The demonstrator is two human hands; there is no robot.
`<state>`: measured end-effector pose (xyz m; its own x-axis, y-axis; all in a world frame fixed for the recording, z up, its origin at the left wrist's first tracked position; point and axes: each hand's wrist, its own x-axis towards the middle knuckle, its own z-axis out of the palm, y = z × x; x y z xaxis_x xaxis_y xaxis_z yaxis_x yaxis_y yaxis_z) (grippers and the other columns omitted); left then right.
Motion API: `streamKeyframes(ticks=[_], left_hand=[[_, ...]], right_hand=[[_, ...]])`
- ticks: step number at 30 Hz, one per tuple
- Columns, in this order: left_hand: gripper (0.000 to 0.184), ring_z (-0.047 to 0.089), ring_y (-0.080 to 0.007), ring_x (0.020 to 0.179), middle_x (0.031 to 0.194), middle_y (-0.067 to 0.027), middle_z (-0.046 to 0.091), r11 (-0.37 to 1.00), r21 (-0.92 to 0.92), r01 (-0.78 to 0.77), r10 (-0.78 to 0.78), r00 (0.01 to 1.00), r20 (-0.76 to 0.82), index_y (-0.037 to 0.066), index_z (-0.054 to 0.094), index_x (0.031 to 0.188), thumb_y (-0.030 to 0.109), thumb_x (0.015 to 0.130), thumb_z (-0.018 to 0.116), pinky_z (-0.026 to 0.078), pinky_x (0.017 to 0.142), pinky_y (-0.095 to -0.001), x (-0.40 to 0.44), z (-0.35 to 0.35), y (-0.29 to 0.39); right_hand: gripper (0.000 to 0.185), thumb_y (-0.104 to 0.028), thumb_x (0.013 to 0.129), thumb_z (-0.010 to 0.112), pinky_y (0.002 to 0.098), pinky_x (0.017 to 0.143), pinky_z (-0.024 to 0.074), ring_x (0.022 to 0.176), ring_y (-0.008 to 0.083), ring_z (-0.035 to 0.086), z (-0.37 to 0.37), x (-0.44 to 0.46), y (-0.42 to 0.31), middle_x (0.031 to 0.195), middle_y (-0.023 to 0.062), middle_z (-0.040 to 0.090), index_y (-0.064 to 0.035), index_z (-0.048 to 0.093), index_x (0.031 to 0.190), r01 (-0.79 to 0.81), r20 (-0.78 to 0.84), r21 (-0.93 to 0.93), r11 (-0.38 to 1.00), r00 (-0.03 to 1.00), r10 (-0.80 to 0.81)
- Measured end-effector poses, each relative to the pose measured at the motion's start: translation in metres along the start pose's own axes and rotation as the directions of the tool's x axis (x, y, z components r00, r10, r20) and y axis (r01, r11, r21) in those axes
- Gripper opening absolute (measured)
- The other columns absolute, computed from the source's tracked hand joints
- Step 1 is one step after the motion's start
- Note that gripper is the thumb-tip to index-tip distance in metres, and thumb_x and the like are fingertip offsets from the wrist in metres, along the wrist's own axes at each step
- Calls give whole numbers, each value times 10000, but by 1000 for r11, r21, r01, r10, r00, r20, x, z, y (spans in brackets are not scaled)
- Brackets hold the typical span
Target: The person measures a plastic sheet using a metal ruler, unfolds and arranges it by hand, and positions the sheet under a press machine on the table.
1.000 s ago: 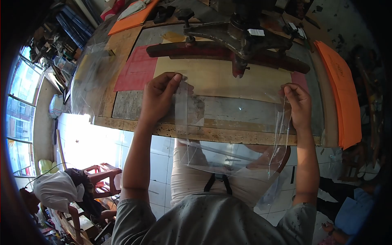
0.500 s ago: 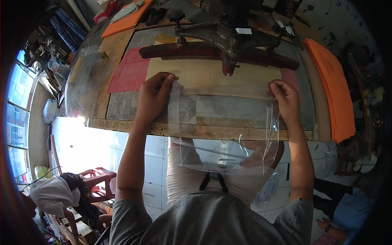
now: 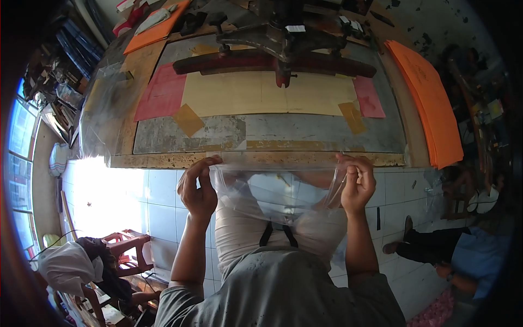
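A clear plastic sheet stretches between my two hands, just in front of the table's near edge and above my lap. My left hand pinches its upper left corner, and my right hand pinches the upper right one. Beyond them on the table lies a long cream-coloured sheet with pink paper at its left end. Strips of brown tape cross its lower corners. Over its far side hangs a dark metal press bar.
Orange sheets lie stacked along the table's right side; clear plastic hangs over its left edge. A red stool stands at lower left beside a seated person. Another person is at lower right.
Both hands have drawn the plastic sheet back toward my body, off the table and past its near edge. The taped lower corners of the cream sheet now show plainly.
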<state>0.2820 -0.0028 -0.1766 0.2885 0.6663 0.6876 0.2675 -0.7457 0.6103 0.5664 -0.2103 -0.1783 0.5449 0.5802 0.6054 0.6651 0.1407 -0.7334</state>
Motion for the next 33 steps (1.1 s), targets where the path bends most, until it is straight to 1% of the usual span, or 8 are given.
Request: streamKeyframes(ticks=[3,10,19,25,28,29,32,33], left_hand=[[77,776,-321,898,918,-119,775,991,33,-133,136,985,-108,56,564,1091,21,1069,500,608,830,-426,-18,18,-17],[70,759,-261,909,899,-60,762,941,201,-272,313,924,-219,101,548,1112,65,1081,497,531,910,-438,-18,38,-36],[154,712,-266,876,926,-80,753,947,249,-203,271,920,-282,86,609,1086,-32,998,564,505,899,-426,-16,48,-40],[95,721,-272,782,903,-93,750,954,259,-148,224,930,-292,61,618,1077,3,1020,570,541,736,-425,-19,21,-33],[78,714,-231,739,898,-100,744,992,124,15,17,968,-252,38,660,1048,12,1021,591,543,662,-376,-15,-7,-4],[105,628,-116,629,793,-56,697,997,77,-20,40,964,-263,17,688,1038,59,1051,593,474,561,-280,-4,-13,8],[162,511,-39,574,698,7,610,888,-276,368,-391,920,-28,8,702,1046,113,1081,584,383,512,-231,9,-39,48],[202,422,4,552,654,52,535,887,-291,358,-387,921,-47,1,706,1066,159,1096,584,305,484,-211,12,-39,52]], right_hand=[[103,-124,1115,481,344,920,498,965,261,745,12,-19,15,967,120,740,-44,545,1117,272,-12,-212,938,960,-281],[70,-152,1116,483,359,982,403,964,174,748,40,-18,52,987,47,742,-95,519,1135,441,-181,-403,802,821,-542],[64,-159,1113,509,345,937,405,905,139,713,47,-13,62,1000,16,756,-111,547,1132,390,-208,-499,774,813,-544],[106,-84,1097,540,259,696,545,747,142,650,21,-2,12,856,75,661,-6,610,1115,255,-126,-265,930,947,-296],[163,-139,1086,595,266,640,548,705,107,617,8,0,-39,819,55,635,20,631,1081,-132,-55,229,965,987,148],[203,-173,1076,627,260,591,527,705,79,597,5,1,-52,803,29,625,28,653,1082,-208,-53,330,921,970,238],[163,-134,1056,655,226,682,501,738,69,631,-15,10,-78,839,31,681,18,704,1088,-332,-9,259,907,938,346],[192,-155,1057,658,211,675,478,730,65,624,-17,14,-81,810,21,681,28,714,1074,-274,-27,251,928,957,290]])
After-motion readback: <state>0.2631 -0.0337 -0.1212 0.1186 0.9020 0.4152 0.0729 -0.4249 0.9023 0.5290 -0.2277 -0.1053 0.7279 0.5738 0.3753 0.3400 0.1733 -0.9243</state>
